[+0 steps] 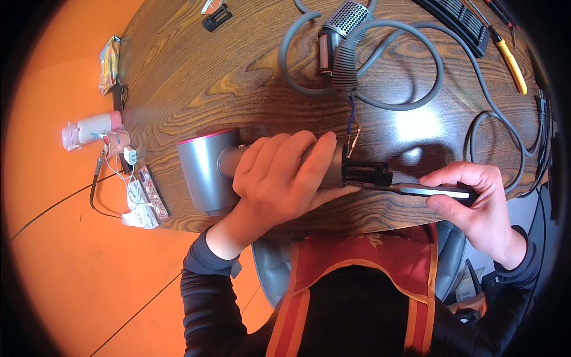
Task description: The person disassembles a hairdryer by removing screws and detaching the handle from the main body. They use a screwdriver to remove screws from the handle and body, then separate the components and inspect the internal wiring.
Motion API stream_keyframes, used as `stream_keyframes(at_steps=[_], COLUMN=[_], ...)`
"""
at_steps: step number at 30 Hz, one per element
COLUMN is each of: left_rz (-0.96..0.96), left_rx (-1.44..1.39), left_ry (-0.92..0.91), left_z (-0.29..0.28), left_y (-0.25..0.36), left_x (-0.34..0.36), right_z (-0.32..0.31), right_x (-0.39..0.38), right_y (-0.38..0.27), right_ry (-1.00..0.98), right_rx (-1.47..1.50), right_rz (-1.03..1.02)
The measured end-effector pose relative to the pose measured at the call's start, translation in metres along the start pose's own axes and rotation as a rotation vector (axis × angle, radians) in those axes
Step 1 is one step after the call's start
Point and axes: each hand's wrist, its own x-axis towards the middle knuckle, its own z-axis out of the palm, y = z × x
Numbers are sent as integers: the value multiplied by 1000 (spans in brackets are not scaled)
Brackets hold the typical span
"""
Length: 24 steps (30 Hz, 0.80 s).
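Note:
A grey hair dryer (203,171) with a red rim lies sideways over the wooden table's near edge. My left hand (281,172) wraps round its handle. A black plastic part (366,174) sticks out of the handle's open right end. My right hand (473,199) grips a dark, slim tool (434,192) with a pale strip along it; its thin tip reaches to that end, close to my left thumb. Exposed blue and copper wires (355,137) run just above the handle to a ribbed grey sleeve (345,65).
On the table (202,83) are a perforated metal piece (348,18), coiled grey cable (436,68), a black slatted tray (458,27), a yellow-handled tool (513,65) and a black clip (217,18). At the left edge are a bottle (89,131), cables and a phone (153,191).

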Motion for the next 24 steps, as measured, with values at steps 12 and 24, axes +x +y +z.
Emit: stream_keyframes(at_steps=[12,24], left_rz=[-25,15], left_rx=[-13,7], left_ry=[-44,-29], left_z=[-1,1], left_y=[4,2], left_x=[0,0], right_z=[-4,-8], right_x=[-4,-2], right_y=[6,-6], right_ry=[-36,-63], right_rx=[-39,123], right_rz=[3,232])
